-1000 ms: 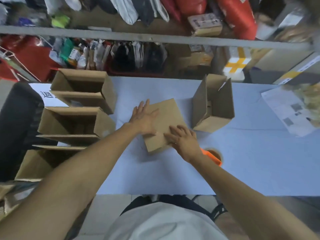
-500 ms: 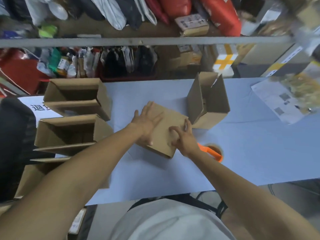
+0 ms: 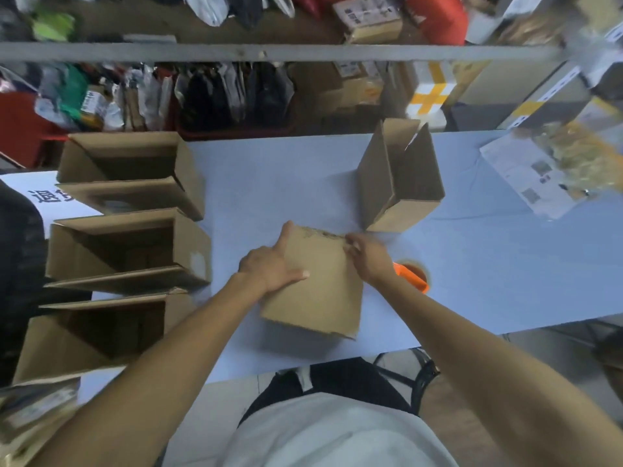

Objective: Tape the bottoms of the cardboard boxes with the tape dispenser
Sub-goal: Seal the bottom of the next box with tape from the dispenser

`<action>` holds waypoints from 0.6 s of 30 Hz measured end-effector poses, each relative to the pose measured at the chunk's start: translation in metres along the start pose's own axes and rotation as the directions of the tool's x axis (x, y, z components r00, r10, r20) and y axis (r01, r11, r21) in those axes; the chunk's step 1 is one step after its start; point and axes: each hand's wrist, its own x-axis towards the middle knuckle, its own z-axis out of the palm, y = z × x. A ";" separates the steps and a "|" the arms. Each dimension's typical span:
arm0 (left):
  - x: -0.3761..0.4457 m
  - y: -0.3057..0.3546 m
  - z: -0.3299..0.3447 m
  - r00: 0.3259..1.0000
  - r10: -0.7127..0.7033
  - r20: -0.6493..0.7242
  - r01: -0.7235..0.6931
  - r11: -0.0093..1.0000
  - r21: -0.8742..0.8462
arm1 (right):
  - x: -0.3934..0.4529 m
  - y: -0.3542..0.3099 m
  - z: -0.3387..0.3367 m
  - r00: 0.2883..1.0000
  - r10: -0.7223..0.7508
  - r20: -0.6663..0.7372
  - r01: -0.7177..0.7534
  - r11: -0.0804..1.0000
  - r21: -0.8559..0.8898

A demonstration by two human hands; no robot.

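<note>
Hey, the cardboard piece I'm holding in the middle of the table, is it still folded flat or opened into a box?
Folded flat: the cardboard piece shows one thin sheet-like face, gripped by the left hand and right hand.

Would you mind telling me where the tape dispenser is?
The orange tape dispenser lies on the table, just behind the right hand, right of the flat box.

Both arms reach forward, left hand (image 3: 269, 267) and right hand (image 3: 369, 259) gripping with curled fingers.

Packing stockroom: parcel-crammed shelves (image 3: 269, 52), cardboard boxes (image 3: 128, 170).
</note>
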 end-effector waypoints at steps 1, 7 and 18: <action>-0.011 0.001 0.011 1.000 -0.025 -0.019 0.024 0.998 -0.061 | -0.001 -0.001 0.001 0.999 -0.039 -0.008 0.039 0.999 -0.004; -0.035 0.010 0.041 0.997 0.042 -0.063 -0.053 0.982 -0.183 | -0.020 -0.001 0.006 0.969 -0.219 0.118 0.225 0.974 -0.038; 0.000 0.027 0.024 0.958 0.266 -0.111 -0.287 0.911 -0.297 | -0.005 0.007 -0.013 0.954 -0.185 0.237 0.204 0.978 -0.054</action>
